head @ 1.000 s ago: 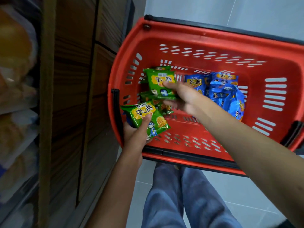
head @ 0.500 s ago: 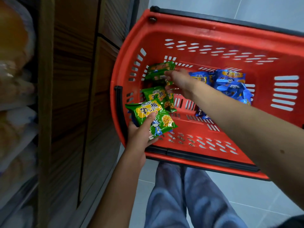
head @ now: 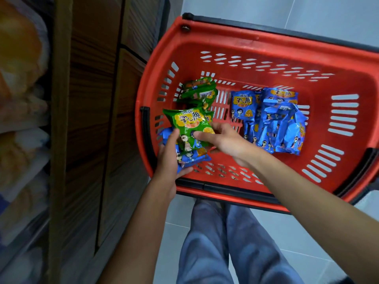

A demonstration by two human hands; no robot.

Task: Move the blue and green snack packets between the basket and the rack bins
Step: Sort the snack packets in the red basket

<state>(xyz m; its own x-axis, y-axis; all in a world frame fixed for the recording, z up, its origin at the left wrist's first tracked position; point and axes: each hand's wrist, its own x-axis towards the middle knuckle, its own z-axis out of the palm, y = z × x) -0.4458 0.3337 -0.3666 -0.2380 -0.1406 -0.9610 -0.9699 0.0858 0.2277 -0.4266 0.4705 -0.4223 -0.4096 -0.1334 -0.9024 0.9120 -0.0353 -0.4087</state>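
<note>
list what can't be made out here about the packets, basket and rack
Head view, the only one:
- Packets in left hand: green packet, pinched by right hand, covers all but the lower part of a blue packet; count unknown.
- Blue pile: packets overlap, count unknown.
- Rack: blurred, cut by left edge; contents unreadable.
- Basket: right end cut by frame edge.

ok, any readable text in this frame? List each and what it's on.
"掌心脆": held green packet, big yellow characters.
"掌心脆": blue packet lying in the basket.
Small line above both titles: too blurred to read.
Barcode label on rear green packet: too small to read.
Shelf goods at left: blurred, nothing legible.
</note>
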